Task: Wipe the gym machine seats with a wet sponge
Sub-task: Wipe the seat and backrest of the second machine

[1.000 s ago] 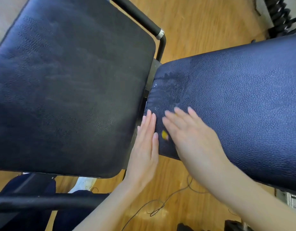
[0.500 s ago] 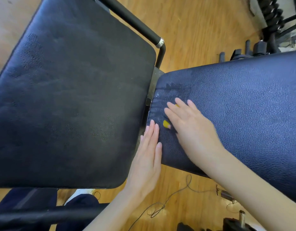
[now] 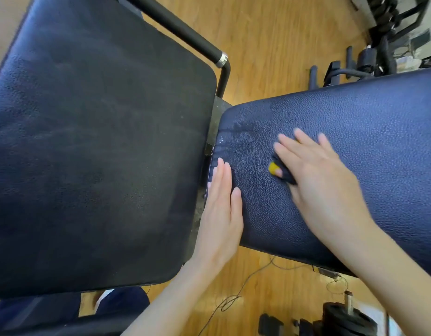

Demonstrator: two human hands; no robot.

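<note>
Sponge — small dark pad with a yellow edge [image 3: 274, 168] — sits pinned under the right hand [image 3: 323, 190], only its yellow corner and a strip of dark face peeking out on the thumb side. Right hand lies flat, fingers straight and spread, pressing the sponge down onto the dark-blue pebbled vinyl bench pad [image 3: 379, 146]. No curl round it, just a flat press.

Key relation: the bench pad's long axis runs off to the right and away from the near rounded end, and the dry stretch lies that way, beyond the fingertips. Wet streaks [image 3: 236, 139] show only at the rounded end, left of the sponge. So, my read: next stroke wants to go out along the length, rightward, w/ the right hand — it's the one on the sponge.

Left hand [image 3: 221, 209] rests flat, fingers straight and together, on the pad's near-left edge, just beside the gap — clear of the sponge, looks like bracing.

Left of the gap, the big black vinyl seat pad [image 3: 100, 141], a black tube frame w/ silver collar [image 3: 209, 49] behind it. Wooden floor [image 3: 270, 44] below.
</note>
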